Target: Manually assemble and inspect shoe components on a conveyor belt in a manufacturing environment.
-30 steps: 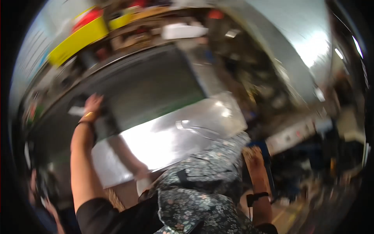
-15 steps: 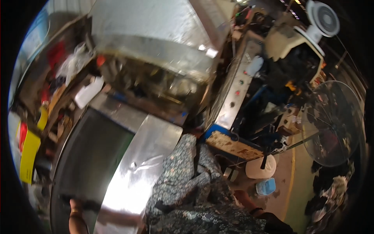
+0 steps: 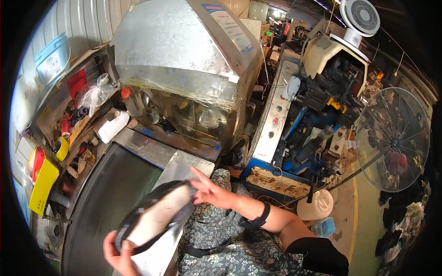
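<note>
A black shoe [image 3: 159,214] with a pale, off-white underside is held up tilted over the metal ledge [image 3: 154,262] and the dark conveyor belt [image 3: 99,198]. It is smeared by motion. My left hand [image 3: 120,254] grips its lower end, thumb on the pale underside and fingers along the outer edge. At its upper end is my right hand [image 3: 212,189], the lower fingers bent against the rim and one finger stretched out. A dark band circles my right forearm. Patterned dark cloth [image 3: 216,230] covers my lap beside the ledge.
Beyond the belt stands a metal-hooded machine [image 3: 170,55] with plastic sheeting. A cluttered shelf [image 3: 85,142] lines the left side. At the right are a machine with a button panel [image 3: 276,115], a large fan [image 3: 393,142], a white jug [image 3: 315,205] and a blue container [image 3: 324,227].
My left hand has come up from the belt and now holds the shoe over the ledge. My right hand has risen from low at the right to the shoe's upper end.
</note>
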`<move>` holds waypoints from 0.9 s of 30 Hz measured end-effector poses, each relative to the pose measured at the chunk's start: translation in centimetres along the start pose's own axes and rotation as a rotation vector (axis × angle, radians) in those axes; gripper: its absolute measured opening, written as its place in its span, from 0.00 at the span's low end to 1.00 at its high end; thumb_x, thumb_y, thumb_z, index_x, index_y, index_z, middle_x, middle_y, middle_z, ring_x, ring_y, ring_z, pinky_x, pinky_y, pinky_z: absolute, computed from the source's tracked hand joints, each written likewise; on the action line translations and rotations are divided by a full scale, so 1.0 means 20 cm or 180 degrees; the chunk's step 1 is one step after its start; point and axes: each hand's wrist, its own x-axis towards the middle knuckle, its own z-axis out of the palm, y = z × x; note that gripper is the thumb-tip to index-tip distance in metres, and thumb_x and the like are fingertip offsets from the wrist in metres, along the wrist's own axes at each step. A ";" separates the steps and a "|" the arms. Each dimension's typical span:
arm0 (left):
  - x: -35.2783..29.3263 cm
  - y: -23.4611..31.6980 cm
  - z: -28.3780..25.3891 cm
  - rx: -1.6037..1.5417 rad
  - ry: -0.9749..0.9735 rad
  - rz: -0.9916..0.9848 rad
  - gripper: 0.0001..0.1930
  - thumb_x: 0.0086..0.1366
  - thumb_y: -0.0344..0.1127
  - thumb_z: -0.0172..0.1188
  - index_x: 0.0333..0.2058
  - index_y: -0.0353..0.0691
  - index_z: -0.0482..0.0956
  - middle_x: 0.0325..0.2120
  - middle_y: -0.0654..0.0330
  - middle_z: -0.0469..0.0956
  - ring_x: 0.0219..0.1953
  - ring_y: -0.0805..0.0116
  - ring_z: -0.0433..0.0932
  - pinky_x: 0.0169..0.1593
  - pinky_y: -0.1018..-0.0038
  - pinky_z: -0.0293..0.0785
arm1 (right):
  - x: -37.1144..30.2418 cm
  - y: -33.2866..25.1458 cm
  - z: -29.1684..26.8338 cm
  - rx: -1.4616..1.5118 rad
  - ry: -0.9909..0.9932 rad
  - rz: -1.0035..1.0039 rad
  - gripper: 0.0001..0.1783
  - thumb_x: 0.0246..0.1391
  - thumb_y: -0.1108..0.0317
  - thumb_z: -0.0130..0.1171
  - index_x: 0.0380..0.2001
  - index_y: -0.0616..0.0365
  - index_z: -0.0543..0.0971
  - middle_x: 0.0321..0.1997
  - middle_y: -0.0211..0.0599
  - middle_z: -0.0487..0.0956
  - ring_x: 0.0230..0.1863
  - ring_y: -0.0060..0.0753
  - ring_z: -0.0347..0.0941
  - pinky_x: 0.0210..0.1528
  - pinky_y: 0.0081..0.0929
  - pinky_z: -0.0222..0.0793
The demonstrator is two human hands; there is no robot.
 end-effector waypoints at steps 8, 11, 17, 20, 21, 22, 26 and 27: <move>-0.07 -0.08 0.75 0.1760 -0.3683 -0.0608 0.49 0.52 0.56 0.71 0.62 0.28 0.58 0.40 0.40 0.81 0.43 0.46 0.81 0.47 0.62 0.77 | -0.14 0.25 -0.46 -0.2533 0.1779 -0.0171 0.15 0.65 0.61 0.55 0.46 0.60 0.80 0.44 0.37 0.83 0.44 0.27 0.79 0.47 0.27 0.73; 0.00 -0.32 1.03 0.1729 -0.2855 0.0710 0.52 0.50 0.56 0.72 0.65 0.29 0.58 0.59 0.34 0.66 0.62 0.43 0.68 0.62 0.61 0.67 | -0.17 0.27 -0.24 -0.2442 0.1199 0.0021 0.17 0.67 0.58 0.51 0.50 0.57 0.78 0.45 0.41 0.83 0.47 0.33 0.79 0.49 0.28 0.72; -0.12 -0.32 1.16 0.1439 -0.2791 0.0374 0.45 0.44 0.43 0.72 0.63 0.42 0.64 0.67 0.35 0.53 0.70 0.31 0.46 0.70 0.50 0.48 | -0.50 0.39 -0.08 -0.1279 0.1340 -0.0224 0.28 0.65 0.70 0.51 0.66 0.63 0.60 0.63 0.35 0.68 0.62 0.25 0.63 0.65 0.27 0.58; -0.14 -0.39 1.19 0.0894 -0.2505 0.0296 0.40 0.47 0.37 0.66 0.62 0.45 0.65 0.67 0.34 0.50 0.70 0.26 0.40 0.71 0.48 0.44 | -0.73 0.63 -0.15 -0.0578 0.1868 0.0602 0.17 0.67 0.65 0.52 0.54 0.65 0.73 0.50 0.30 0.76 0.54 0.22 0.69 0.59 0.28 0.64; -0.13 -0.40 1.20 0.0828 -0.2433 0.0342 0.39 0.47 0.37 0.66 0.60 0.41 0.66 0.65 0.35 0.55 0.70 0.29 0.44 0.71 0.48 0.47 | -0.67 0.45 -0.10 -0.1005 0.1833 0.0467 0.13 0.67 0.67 0.51 0.48 0.65 0.76 0.44 0.29 0.79 0.49 0.22 0.72 0.55 0.26 0.67; -0.09 -0.38 1.24 0.0764 -0.2374 0.0694 0.38 0.46 0.37 0.69 0.58 0.36 0.67 0.61 0.37 0.62 0.67 0.37 0.55 0.68 0.52 0.55 | -0.65 0.44 -0.14 -0.1047 0.1868 0.0406 0.13 0.68 0.69 0.50 0.50 0.66 0.75 0.45 0.30 0.79 0.47 0.22 0.73 0.53 0.24 0.69; 0.01 -0.30 1.17 -0.0758 -0.2674 -0.0918 0.32 0.55 0.35 0.73 0.56 0.36 0.68 0.39 0.59 0.79 0.41 0.69 0.77 0.48 0.71 0.75 | -0.65 0.24 -0.19 -0.0331 0.1410 0.0437 0.18 0.68 0.64 0.51 0.52 0.68 0.75 0.48 0.33 0.80 0.48 0.21 0.74 0.53 0.23 0.69; -0.04 -0.34 1.15 -0.0956 -0.2609 -0.1245 0.32 0.55 0.34 0.72 0.56 0.36 0.68 0.40 0.59 0.79 0.42 0.70 0.77 0.48 0.71 0.75 | -0.64 0.26 -0.17 0.0447 0.1486 0.0742 0.22 0.69 0.59 0.47 0.54 0.68 0.73 0.50 0.35 0.80 0.50 0.22 0.74 0.55 0.25 0.68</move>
